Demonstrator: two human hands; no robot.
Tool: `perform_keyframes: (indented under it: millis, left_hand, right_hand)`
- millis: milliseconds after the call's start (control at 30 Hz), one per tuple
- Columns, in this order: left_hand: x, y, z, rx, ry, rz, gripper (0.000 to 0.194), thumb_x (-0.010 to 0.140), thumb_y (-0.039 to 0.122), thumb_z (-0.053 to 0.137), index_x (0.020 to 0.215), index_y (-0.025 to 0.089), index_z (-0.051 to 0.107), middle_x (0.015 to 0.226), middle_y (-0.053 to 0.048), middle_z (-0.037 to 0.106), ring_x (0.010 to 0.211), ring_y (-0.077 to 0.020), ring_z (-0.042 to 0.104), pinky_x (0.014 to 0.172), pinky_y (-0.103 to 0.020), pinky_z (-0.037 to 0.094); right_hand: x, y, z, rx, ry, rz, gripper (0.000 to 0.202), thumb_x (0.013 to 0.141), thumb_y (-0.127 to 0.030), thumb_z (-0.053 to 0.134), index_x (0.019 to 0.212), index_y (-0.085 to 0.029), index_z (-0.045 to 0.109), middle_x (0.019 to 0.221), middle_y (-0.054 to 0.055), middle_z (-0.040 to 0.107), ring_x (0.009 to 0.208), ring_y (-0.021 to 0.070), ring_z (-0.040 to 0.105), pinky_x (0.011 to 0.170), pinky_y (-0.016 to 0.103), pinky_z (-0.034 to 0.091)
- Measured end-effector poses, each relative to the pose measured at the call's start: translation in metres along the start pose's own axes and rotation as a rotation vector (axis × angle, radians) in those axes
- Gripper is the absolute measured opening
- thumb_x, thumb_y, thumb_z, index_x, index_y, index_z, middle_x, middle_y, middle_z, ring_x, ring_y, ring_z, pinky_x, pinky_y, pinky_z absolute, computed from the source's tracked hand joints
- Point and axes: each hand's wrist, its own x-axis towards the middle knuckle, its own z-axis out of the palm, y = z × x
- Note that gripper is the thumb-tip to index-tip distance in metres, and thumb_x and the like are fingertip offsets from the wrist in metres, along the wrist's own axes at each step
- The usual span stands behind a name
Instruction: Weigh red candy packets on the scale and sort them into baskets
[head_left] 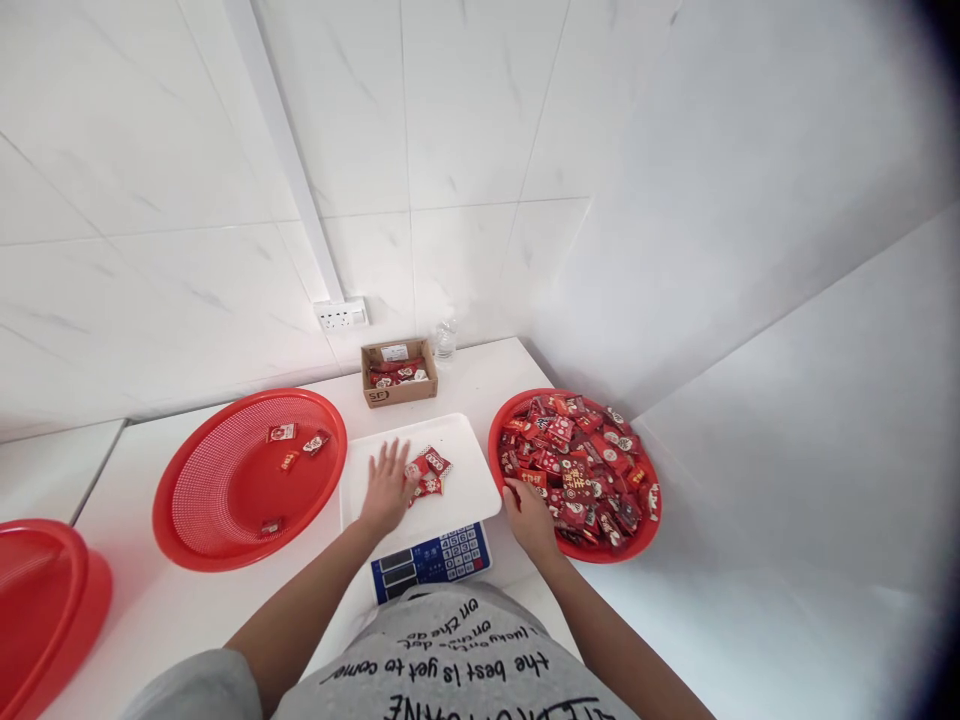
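A white tray (457, 500) rests on a weighing scale with a blue keypad (431, 562). Several red wrapped packets (433, 463) lie on the tray. Over the tray's left part is my left hand (388, 488), fingers spread, beside the packets and holding nothing I can see. My right hand (529, 515) is at the left rim of a red basket (651, 535) heaped with red packets (577, 478). Its fingers are curled at the basket edge; whether something is between them is hidden.
A red basket (247, 480) with a few packets stands left of the tray. Another red basket (45, 610) is at the far left. Behind the tray are a cardboard box (403, 393) of packets and a clear plastic container (445, 340), near the wall.
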Motion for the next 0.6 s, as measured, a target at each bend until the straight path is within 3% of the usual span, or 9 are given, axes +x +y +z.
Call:
perform_keyframes:
  millis: [100,133,200,267,367,433,533,600]
  left_hand:
    - [-0.008,-0.041,-0.024,0.062,0.111,-0.263,0.059,0.091,0.046,0.026,0.14,0.013,0.027,0.147,-0.016,0.025,0.137,-0.0311,0.013,0.107,-0.054,0.016]
    - [-0.015,-0.055,-0.031,0.062,0.096,-0.331,0.061,0.09,0.045,0.026,0.14,0.01,0.026,0.146,-0.018,0.027,0.135,-0.0325,0.018,0.105,-0.053,0.021]
    - [-0.035,-0.079,-0.045,0.009,-0.02,-0.409,0.063,0.091,0.045,0.022,0.141,0.006,0.02,0.137,-0.023,0.04,0.123,-0.0335,0.042,0.095,-0.049,0.037]
    - [-0.061,-0.096,-0.056,-0.051,-0.159,-0.474,0.063,0.091,0.046,0.017,0.143,0.011,0.013,0.114,-0.02,0.06,0.093,-0.0306,0.063,0.077,-0.045,0.047]
    - [-0.102,-0.117,-0.069,-0.096,-0.229,-0.507,0.063,0.09,0.047,0.022,0.143,0.013,0.016,0.091,-0.013,0.068,0.072,-0.0258,0.066,0.067,-0.037,0.049]
    - [-0.127,-0.132,-0.079,-0.099,-0.201,-0.559,0.067,0.087,0.046,0.031,0.142,0.012,0.014,0.099,-0.015,0.067,0.08,-0.0258,0.067,0.069,-0.036,0.049]
    - [-0.159,-0.16,-0.097,-0.097,-0.097,-0.799,0.084,0.079,0.049,0.044,0.142,0.01,0.004,0.114,-0.016,0.061,0.088,-0.027,0.065,0.069,-0.037,0.051]
    - [-0.173,-0.177,-0.109,0.011,0.069,-0.969,0.09,0.077,0.053,0.046,0.141,0.007,0.003,0.107,-0.016,0.064,0.086,-0.0293,0.066,0.064,-0.039,0.051]
  right_hand:
    - [0.001,0.002,0.001,0.018,-0.008,-0.003,0.038,0.087,-0.033,0.034,0.107,-0.016,0.061,0.108,0.01,0.062,0.103,0.0211,0.054,0.092,0.033,0.039]
    - [0.001,0.003,0.001,0.023,-0.011,-0.001,0.038,0.087,-0.034,0.034,0.107,-0.015,0.06,0.108,0.01,0.062,0.103,0.021,0.054,0.092,0.034,0.039]
    - [0.001,0.004,0.001,0.03,-0.02,0.005,0.039,0.087,-0.035,0.034,0.107,-0.015,0.06,0.109,0.011,0.062,0.103,0.0211,0.054,0.092,0.034,0.039]
    - [0.001,0.006,0.002,0.041,-0.025,0.006,0.039,0.086,-0.036,0.034,0.107,-0.015,0.061,0.109,0.011,0.062,0.102,0.0213,0.054,0.092,0.035,0.04]
    - [0.0,0.01,0.003,0.074,-0.021,-0.016,0.039,0.086,-0.036,0.035,0.106,-0.016,0.061,0.108,0.011,0.062,0.102,0.0212,0.055,0.092,0.035,0.04]
    - [0.0,0.012,0.004,0.1,-0.017,-0.035,0.039,0.085,-0.036,0.035,0.106,-0.016,0.061,0.106,0.011,0.063,0.102,0.0211,0.055,0.092,0.036,0.04]
    - [0.001,0.014,0.005,0.119,-0.014,-0.051,0.039,0.085,-0.037,0.036,0.104,-0.015,0.062,0.105,0.011,0.063,0.1,0.0214,0.055,0.092,0.037,0.04]
    - [0.0,0.015,0.005,0.116,-0.005,-0.059,0.039,0.085,-0.038,0.036,0.104,-0.015,0.061,0.104,0.011,0.063,0.1,0.0217,0.055,0.091,0.037,0.04]
